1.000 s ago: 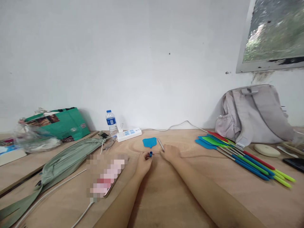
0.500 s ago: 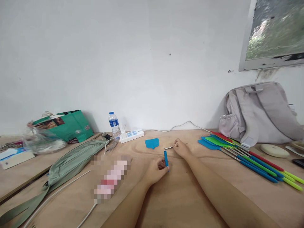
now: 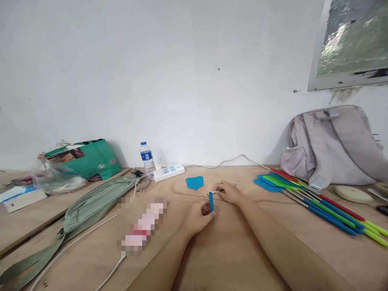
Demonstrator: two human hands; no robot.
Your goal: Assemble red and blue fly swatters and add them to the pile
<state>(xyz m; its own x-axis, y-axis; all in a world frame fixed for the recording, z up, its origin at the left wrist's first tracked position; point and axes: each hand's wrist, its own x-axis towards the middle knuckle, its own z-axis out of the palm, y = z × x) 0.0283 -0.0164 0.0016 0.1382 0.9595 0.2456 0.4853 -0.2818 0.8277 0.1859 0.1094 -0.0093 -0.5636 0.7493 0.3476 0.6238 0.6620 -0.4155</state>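
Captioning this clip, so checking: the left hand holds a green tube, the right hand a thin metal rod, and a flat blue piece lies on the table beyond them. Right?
No: the head view shows the tube in the left hand is blue, not green. The right hand holds a thin metal rod, and the flat blue piece lies on the table beyond them.

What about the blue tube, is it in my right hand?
No, the left hand holds the blue tube, while the right hand holds a thin metal rod.

green bag (image 3: 92, 165) | water bottle (image 3: 146, 156) beside white power strip (image 3: 172, 171) | grey backpack (image 3: 351, 141)
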